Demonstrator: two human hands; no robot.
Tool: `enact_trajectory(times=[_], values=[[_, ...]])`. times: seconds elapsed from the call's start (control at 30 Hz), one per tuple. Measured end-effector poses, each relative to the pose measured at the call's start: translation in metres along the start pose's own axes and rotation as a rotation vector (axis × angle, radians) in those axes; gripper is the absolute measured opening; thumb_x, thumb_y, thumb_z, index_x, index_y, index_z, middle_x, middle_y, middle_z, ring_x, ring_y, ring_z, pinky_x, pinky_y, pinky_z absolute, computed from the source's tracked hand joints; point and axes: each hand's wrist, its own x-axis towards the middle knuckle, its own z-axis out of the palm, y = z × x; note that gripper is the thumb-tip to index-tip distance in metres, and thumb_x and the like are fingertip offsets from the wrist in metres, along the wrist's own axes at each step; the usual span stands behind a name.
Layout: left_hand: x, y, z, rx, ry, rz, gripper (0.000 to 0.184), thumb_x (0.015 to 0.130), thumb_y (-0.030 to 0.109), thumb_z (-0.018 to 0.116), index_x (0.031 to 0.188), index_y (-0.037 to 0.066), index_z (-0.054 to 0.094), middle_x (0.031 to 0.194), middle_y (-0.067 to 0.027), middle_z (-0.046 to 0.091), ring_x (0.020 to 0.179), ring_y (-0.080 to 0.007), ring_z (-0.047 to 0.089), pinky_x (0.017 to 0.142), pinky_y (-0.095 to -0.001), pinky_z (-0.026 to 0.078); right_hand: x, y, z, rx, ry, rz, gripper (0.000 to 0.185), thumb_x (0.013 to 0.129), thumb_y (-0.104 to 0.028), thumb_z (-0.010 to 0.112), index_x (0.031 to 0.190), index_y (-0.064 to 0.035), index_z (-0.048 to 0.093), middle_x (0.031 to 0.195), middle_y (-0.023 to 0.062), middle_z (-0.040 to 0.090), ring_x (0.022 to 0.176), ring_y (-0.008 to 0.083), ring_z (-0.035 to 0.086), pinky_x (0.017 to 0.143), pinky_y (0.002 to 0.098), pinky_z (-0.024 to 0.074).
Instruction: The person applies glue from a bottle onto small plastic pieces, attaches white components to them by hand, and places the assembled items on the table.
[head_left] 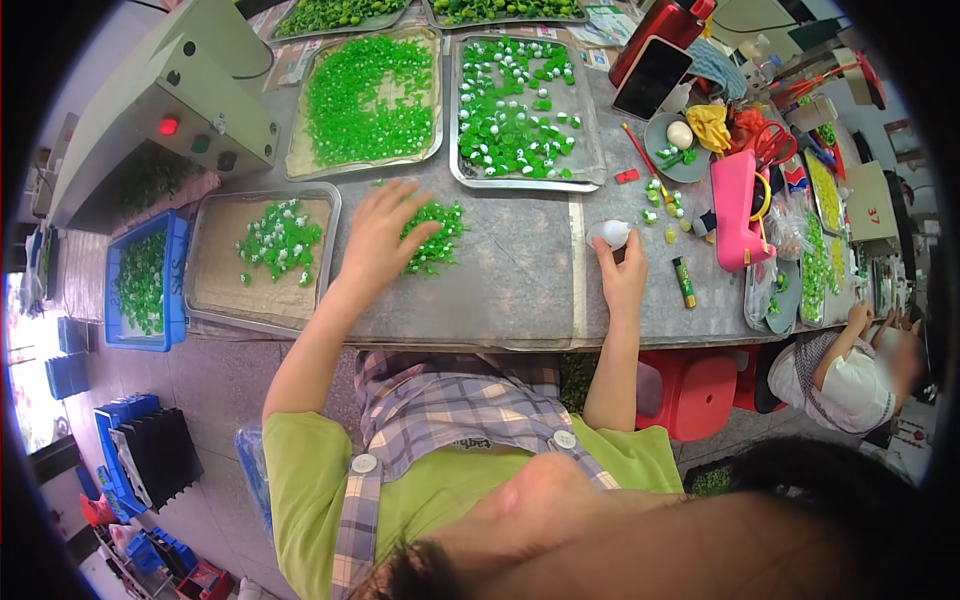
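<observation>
My left hand [383, 232] is spread over the grey table, its fingers apart beside a loose pile of small green pieces [436, 238]. Between the fingers and thumb of my right hand [622, 268] is a small white object [612, 234], held over the table to the right of the pile. Left of my left hand lies a metal tray [222, 292] with green pieces bearing white parts [280, 240]. Behind my hands are a tray of small green pieces [370, 100] and a tray of green and white pieces [515, 110].
A grey machine [160, 110] with a red light stands at the left, above a blue bin [170, 290]. At the right are a pink tape dispenser [735, 210], a phone [652, 80], a glue stick [684, 282] and a round dish [660, 135]. Farther right sits another person [840, 380].
</observation>
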Motion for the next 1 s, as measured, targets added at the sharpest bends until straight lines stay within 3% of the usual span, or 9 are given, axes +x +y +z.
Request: enact_trajectory(times=[0.1, 0.23, 0.33, 0.37, 0.43, 0.5, 0.63, 1.0], values=[[0.003, -0.004, 0.008, 0.089, 0.035, 0.014, 0.046, 0.074, 0.037, 0.053, 0.112, 0.012, 0.046, 0.119, -0.01, 0.04, 0.116, -0.0282, 0.029, 0.094, -0.0436, 0.022, -0.001, 0.003, 0.001, 0.014, 0.004, -0.011, 0.034, 0.068, -0.023, 0.063, 0.088, -0.0002, 0.048, 0.081, 0.0134, 0.052, 0.077, 0.0272, 0.05, 0.066, 0.0335, 0.0384], [-0.004, 0.011, 0.02, 0.133, -0.145, 0.113, 0.058, 0.074, 0.044, 0.047, 0.123, 0.016, 0.033, 0.126, -0.008, 0.032, 0.12, -0.026, 0.022, 0.098, -0.0435, 0.01, 0.0, 0.004, 0.002, 0.024, 0.007, -0.003, 0.033, 0.069, -0.023, 0.063, 0.088, 0.0, 0.049, 0.081, 0.0136, 0.052, 0.076, 0.0265, 0.05, 0.066, 0.033, 0.0387], [-0.003, 0.002, 0.019, 0.105, -0.124, 0.096, 0.059, 0.075, 0.044, 0.047, 0.124, 0.015, 0.03, 0.128, -0.0076, 0.029, 0.121, -0.0247, 0.02, 0.099, -0.0446, 0.009, 0.0, -0.001, 0.003, 0.045, 0.014, 0.004, 0.033, 0.069, -0.024, 0.063, 0.087, 0.0001, 0.049, 0.082, 0.0136, 0.052, 0.076, 0.0261, 0.05, 0.066, 0.0328, 0.0387], [0.003, -0.002, 0.011, 0.12, 0.028, 0.099, 0.047, 0.075, 0.034, 0.051, 0.115, 0.012, 0.042, 0.12, -0.0091, 0.04, 0.113, -0.0268, 0.032, 0.094, -0.0423, 0.022, 0.001, 0.0, 0.003, 0.043, 0.011, 0.005, 0.033, 0.069, -0.024, 0.063, 0.087, 0.0001, 0.049, 0.082, 0.0136, 0.052, 0.076, 0.0261, 0.05, 0.066, 0.0328, 0.0387], [0.014, -0.019, -0.009, -0.027, 0.142, 0.001, 0.027, 0.073, 0.022, 0.053, 0.097, 0.009, 0.054, 0.101, -0.0093, 0.051, 0.096, -0.0269, 0.046, 0.08, -0.0367, 0.037, 0.001, 0.002, 0.002, 0.071, -0.005, 0.027, 0.033, 0.069, -0.024, 0.063, 0.087, 0.0, 0.048, 0.081, 0.0134, 0.052, 0.075, 0.0258, 0.05, 0.066, 0.0323, 0.0386], [0.018, -0.045, -0.01, 0.052, 0.152, -0.114, 0.014, 0.07, 0.014, 0.056, 0.081, 0.007, 0.057, 0.084, -0.0083, 0.054, 0.079, -0.0262, 0.05, 0.066, -0.0337, 0.041, 0.0, 0.004, 0.002, 0.045, 0.001, 0.012, 0.033, 0.069, -0.024, 0.063, 0.087, 0.0, 0.048, 0.081, 0.0131, 0.052, 0.075, 0.0254, 0.05, 0.066, 0.032, 0.0386], [0.02, -0.053, -0.006, 0.096, 0.121, -0.077, 0.015, 0.07, 0.013, 0.057, 0.081, 0.005, 0.055, 0.077, -0.0082, 0.053, 0.075, -0.0248, 0.051, 0.065, -0.0323, 0.041, 0.0, -0.004, 0.001, 0.02, 0.004, 0.016, 0.033, 0.07, -0.025, 0.062, 0.086, -0.0002, 0.049, 0.08, 0.0123, 0.052, 0.073, 0.0247, 0.05, 0.065, 0.0315, 0.0385], [0.027, -0.058, -0.001, 0.095, 0.073, -0.176, 0.008, 0.069, 0.011, 0.053, 0.074, 0.005, 0.056, 0.077, -0.01, 0.054, 0.075, -0.0273, 0.052, 0.064, -0.0362, 0.042, 0.001, 0.0, 0.002, -0.001, 0.0, -0.01, 0.032, 0.07, -0.026, 0.061, 0.086, -0.0011, 0.048, 0.08, 0.0125, 0.052, 0.075, 0.0264, 0.048, 0.066, 0.0327, 0.0374]])
